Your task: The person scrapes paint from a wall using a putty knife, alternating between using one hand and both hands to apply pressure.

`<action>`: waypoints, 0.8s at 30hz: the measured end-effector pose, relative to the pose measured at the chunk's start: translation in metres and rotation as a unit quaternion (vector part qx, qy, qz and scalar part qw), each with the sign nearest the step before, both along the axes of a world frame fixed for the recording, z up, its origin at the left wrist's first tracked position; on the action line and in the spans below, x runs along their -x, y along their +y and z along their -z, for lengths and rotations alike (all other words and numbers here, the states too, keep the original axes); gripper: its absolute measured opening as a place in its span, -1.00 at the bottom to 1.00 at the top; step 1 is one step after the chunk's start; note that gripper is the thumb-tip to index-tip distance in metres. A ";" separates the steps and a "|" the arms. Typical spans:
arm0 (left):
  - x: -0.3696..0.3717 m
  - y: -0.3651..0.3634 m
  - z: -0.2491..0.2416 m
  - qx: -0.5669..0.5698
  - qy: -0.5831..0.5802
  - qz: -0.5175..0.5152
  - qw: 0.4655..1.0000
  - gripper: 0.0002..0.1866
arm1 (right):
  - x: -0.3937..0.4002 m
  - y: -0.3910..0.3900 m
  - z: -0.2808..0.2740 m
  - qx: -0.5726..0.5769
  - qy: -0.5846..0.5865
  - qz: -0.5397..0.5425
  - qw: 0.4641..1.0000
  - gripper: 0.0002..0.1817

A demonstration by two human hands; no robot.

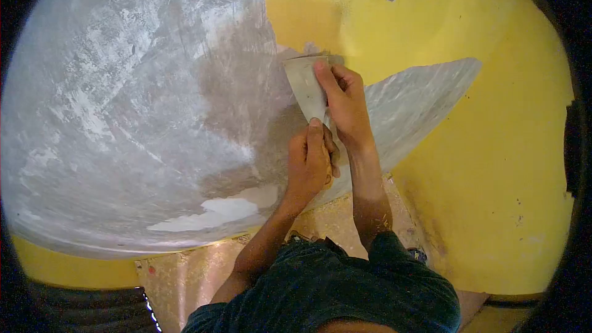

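Left hand (306, 166) clasps scraper (313, 103) by handle (328, 177), right hand (351, 108) farther out pinching its blade (301, 80), angled forward and left

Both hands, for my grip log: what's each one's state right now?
Left hand: closed around the scraper handle.
Right hand: gripping the blade at its side.

Head cam, fwd & down, arm's-reach POV

A worksite: yellow surface (493, 148) with grey patches (148, 105).
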State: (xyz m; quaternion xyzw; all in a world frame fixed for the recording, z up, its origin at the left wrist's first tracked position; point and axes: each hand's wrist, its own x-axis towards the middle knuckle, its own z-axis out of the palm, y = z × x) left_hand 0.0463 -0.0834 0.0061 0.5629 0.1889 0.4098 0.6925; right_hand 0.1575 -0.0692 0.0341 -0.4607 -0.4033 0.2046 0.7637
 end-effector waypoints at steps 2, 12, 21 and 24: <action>-0.001 0.001 0.000 0.014 0.000 0.006 1.000 -0.49 | 0.000 0.004 0.000 0.059 -0.035 0.058 0.996 -0.68; -0.013 -0.003 -0.003 -0.028 0.021 -0.075 0.997 -0.45 | -0.004 0.022 0.015 0.085 -0.134 0.189 0.969 -0.61; -0.016 0.005 -0.005 -0.046 -0.019 -0.071 0.996 -0.45 | 0.003 0.020 -0.007 0.043 -0.111 0.119 0.986 -0.60; -0.014 0.003 -0.007 -0.053 -0.029 -0.075 0.995 -0.45 | 0.002 0.018 -0.014 0.041 -0.089 0.126 0.987 -0.55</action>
